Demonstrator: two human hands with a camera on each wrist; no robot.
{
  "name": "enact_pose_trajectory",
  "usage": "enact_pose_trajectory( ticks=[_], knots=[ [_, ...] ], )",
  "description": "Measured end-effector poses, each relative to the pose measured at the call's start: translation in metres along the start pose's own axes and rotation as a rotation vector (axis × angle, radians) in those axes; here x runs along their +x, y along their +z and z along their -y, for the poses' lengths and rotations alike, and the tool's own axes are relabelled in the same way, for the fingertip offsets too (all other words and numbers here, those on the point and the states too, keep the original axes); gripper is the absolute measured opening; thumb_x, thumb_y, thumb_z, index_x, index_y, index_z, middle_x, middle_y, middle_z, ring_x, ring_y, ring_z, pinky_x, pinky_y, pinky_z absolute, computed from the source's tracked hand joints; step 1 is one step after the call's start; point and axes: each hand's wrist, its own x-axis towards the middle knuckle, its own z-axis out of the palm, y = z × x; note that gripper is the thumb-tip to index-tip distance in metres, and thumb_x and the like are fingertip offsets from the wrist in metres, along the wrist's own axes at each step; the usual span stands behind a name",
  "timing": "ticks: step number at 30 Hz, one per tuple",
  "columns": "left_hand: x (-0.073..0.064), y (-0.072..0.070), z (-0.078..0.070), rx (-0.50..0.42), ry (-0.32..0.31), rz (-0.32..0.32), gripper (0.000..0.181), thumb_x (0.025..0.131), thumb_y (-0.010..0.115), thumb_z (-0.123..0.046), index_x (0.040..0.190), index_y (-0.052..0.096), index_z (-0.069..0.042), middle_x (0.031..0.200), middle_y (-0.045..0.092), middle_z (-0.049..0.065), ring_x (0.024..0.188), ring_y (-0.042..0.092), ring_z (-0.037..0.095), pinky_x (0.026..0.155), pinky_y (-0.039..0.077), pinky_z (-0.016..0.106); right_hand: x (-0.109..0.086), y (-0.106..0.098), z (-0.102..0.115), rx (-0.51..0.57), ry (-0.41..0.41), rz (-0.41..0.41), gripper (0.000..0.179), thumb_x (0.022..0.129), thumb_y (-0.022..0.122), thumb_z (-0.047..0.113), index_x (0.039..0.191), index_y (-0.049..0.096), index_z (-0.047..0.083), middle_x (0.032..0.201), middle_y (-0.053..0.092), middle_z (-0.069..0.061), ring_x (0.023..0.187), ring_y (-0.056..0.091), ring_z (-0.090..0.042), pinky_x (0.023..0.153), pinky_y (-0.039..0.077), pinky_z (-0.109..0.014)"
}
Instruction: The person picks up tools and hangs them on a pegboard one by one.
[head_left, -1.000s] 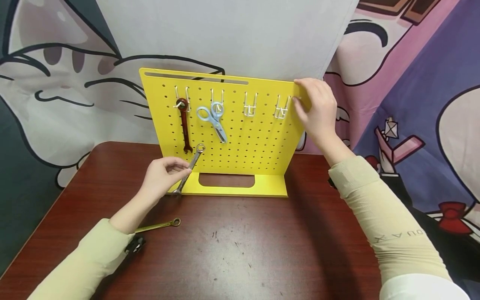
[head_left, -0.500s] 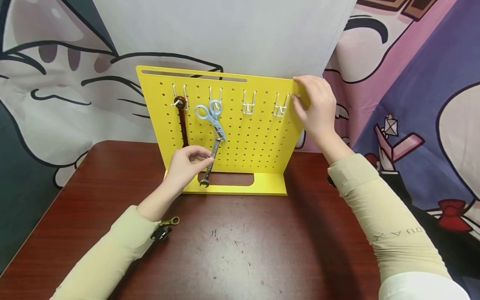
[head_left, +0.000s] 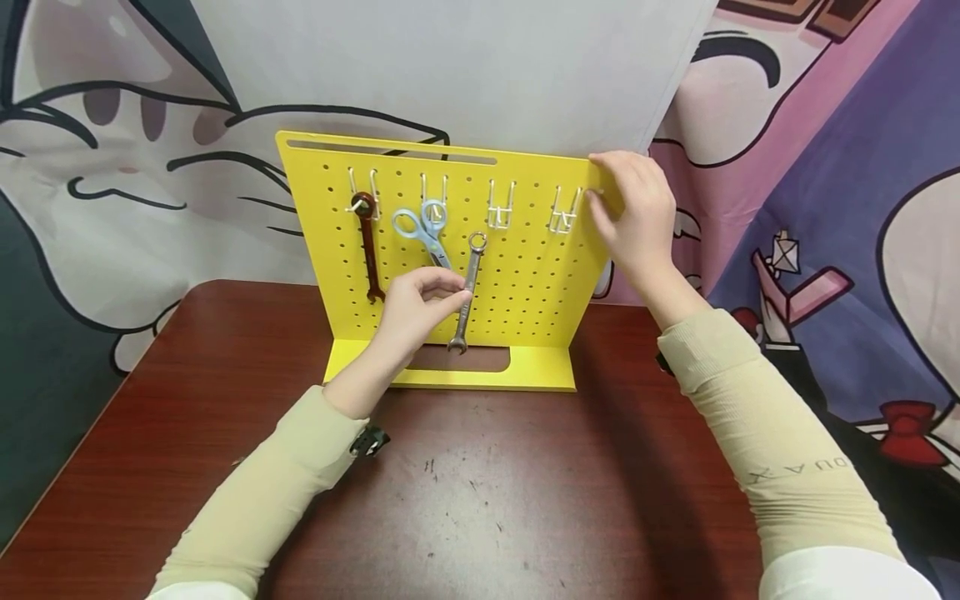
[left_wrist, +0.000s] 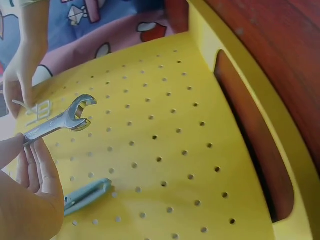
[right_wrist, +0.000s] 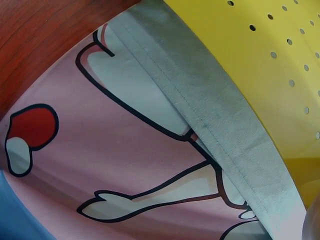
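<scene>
One wrench (head_left: 473,267) | long axis steep, ring end up | left grip (head_left: 420,302): pinching it | right grip (head_left: 639,212): holding pegboard (head_left: 528,287)

room right of wrench (head_left: 472,272); scissors (head_left: 428,239) just left, hook (head_left: 498,224) above

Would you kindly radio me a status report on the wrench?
Left fingers pinching silver wrench before yellow pegboard. Right fingers gripping its upper right corner. Blue scissors hanging close by, possible snag.

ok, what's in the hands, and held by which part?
Left hand: silver combination wrench, pinched around mid-shank. Right hand: yellow pegboard, held at its upper right corner in the head view.
</scene>
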Motion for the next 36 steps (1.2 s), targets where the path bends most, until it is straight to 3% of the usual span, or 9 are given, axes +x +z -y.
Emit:
enact_pose_trajectory(
  ticks=[9, 13, 23, 28, 36],
  knots=[
    [0.011, 0.013, -0.008, -0.076, 0.003, -0.001, 0.021, 0.095, 0.077, -0.003, 0.113, 0.075, 0.006, 0.107, 0.077, 0.017, 0.087, 0.07, 0.004, 0.085, 0.061, 0.021, -0.001, 0.0, 0.0, 0.002, 0.0, 0.001, 0.031, 0.095, 0.072, 0.002, 0.126, 0.073, 0.003, 0.124, 0.075, -0.017, 0.122, 0.065, -0.037, 0.117, 0.046, -0.042],
    [0.015, 0.015, -0.008, -0.113, -0.008, -0.008, 0.021, 0.095, 0.077, -0.003, 0.114, 0.074, 0.007, 0.101, 0.077, 0.009, 0.085, 0.07, 0.004, 0.084, 0.061, 0.02, 0.0, 0.0, 0.0, -0.001, -0.003, 0.0, 0.031, 0.095, 0.073, 0.001, 0.126, 0.073, 0.003, 0.123, 0.075, -0.018, 0.121, 0.065, -0.037, 0.116, 0.046, -0.042],
    [0.011, 0.019, -0.012, -0.19, 0.006, 0.003, 0.021, 0.095, 0.075, 0.002, 0.113, 0.073, 0.01, 0.097, 0.076, -0.002, 0.085, 0.071, 0.003, 0.084, 0.06, 0.019, 0.0, 0.0, 0.001, -0.003, -0.004, -0.002, 0.031, 0.095, 0.073, 0.002, 0.126, 0.073, 0.003, 0.123, 0.075, -0.018, 0.121, 0.065, -0.037, 0.117, 0.046, -0.041],
    [0.011, 0.022, -0.014, -0.166, 0.022, 0.023, 0.02, 0.095, 0.076, 0.0, 0.113, 0.074, 0.009, 0.098, 0.077, 0.001, 0.085, 0.07, 0.003, 0.083, 0.06, 0.019, 0.0, 0.0, 0.0, -0.001, 0.0, 0.001, 0.031, 0.095, 0.073, 0.002, 0.126, 0.073, 0.003, 0.124, 0.075, -0.017, 0.122, 0.065, -0.037, 0.118, 0.046, -0.041],
    [0.018, 0.025, -0.01, -0.178, -0.046, -0.007, 0.022, 0.095, 0.076, -0.001, 0.116, 0.074, 0.008, 0.1, 0.076, 0.003, 0.085, 0.07, 0.004, 0.085, 0.061, 0.021, 0.0, -0.001, 0.001, -0.002, 0.002, -0.002, 0.03, 0.096, 0.072, 0.002, 0.126, 0.073, 0.003, 0.123, 0.075, -0.017, 0.123, 0.065, -0.036, 0.118, 0.046, -0.042]
  ],
)
